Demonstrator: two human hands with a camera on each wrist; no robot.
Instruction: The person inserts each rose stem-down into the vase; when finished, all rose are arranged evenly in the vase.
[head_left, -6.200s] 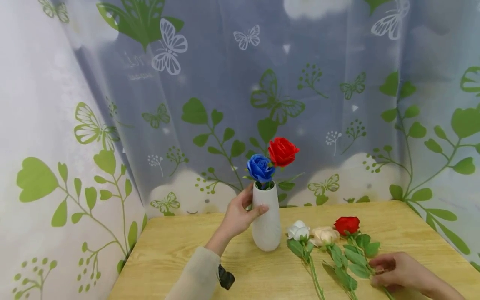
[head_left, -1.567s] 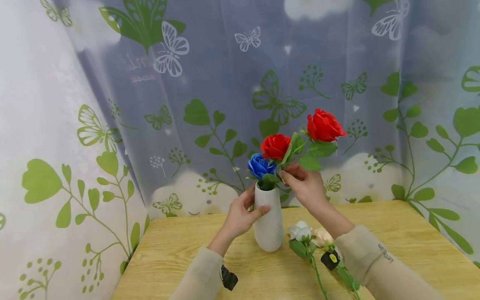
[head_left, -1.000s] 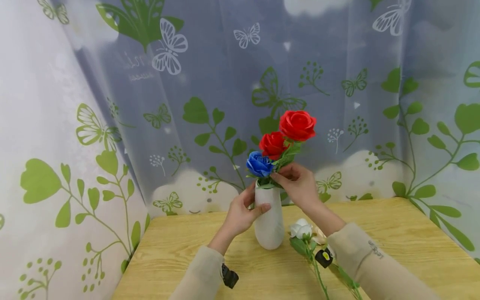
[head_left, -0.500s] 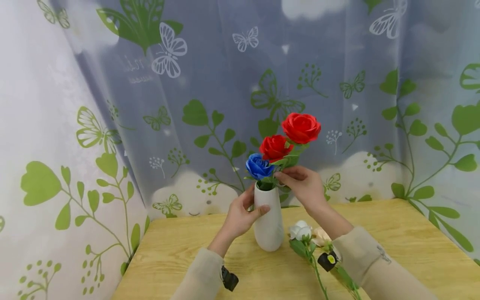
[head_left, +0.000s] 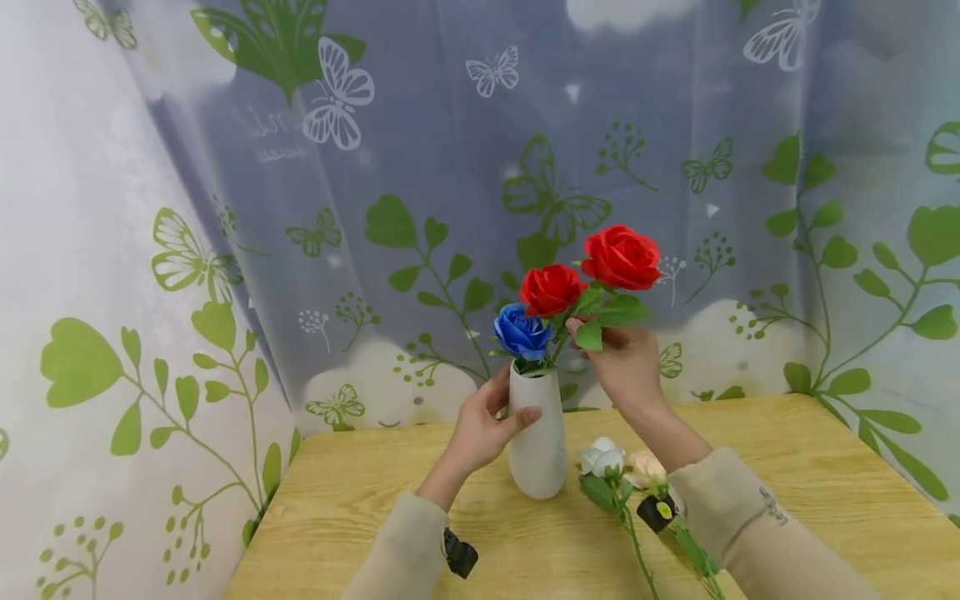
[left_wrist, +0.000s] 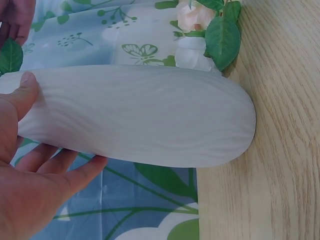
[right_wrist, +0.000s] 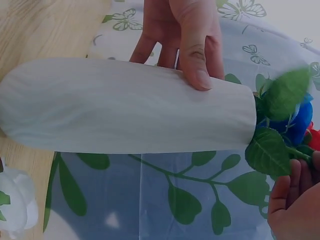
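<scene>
My left hand [head_left: 480, 425] grips the white vase [head_left: 537, 454] near its top, thumb on the near side; the left wrist view shows fingers under the vase's outline. A blue rose [head_left: 522, 332] and a red rose [head_left: 551, 289] stand in the vase. With my right hand [head_left: 628, 371] I pinch the stem of a second, taller red rose [head_left: 622, 257], just below its leaves. That rose leans right, and its stem slants down to the vase mouth. In the right wrist view, green leaves [right_wrist: 270, 152] hang at the mouth and hide where the stem ends.
On the wooden table [head_left: 360, 500], right of the vase, lie a white rose [head_left: 600, 458] and a cream rose [head_left: 645, 469], partly under my right forearm. Black wrist cameras [head_left: 459, 554] sit at both cuffs. A printed curtain [head_left: 420, 125] hangs behind.
My right hand has taken the red rose from the table up to the vase. In the last half second, hand and bloom shifted right, the hand higher on the stem. My left hand stays on the vase.
</scene>
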